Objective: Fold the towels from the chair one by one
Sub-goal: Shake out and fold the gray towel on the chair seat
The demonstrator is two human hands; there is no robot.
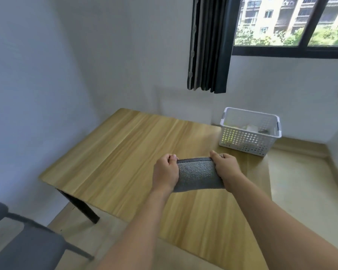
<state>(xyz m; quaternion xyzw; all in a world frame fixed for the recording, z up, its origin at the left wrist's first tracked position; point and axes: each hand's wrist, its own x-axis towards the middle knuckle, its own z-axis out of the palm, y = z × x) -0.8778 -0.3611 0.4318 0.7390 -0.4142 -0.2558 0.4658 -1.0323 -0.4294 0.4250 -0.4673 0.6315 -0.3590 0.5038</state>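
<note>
A small grey towel (pixel 196 175) with a dark striped hem is stretched between both hands above the wooden table (pixel 125 152). My left hand (pixel 165 170) pinches its upper left corner. My right hand (pixel 225 168) grips its upper right corner, thumb over the hem. The towel looks folded, and its lower edge hangs just over the tabletop. A grey chair (pixel 23 240) stands at the lower left, with no towel showing on the part of its seat in view.
A white perforated basket (pixel 250 141) stands on the table's far right corner, with some items inside. Walls close the left and far sides. A dark curtain (pixel 209 45) hangs by the window. The table's black leg (pixel 80 206) shows near the chair.
</note>
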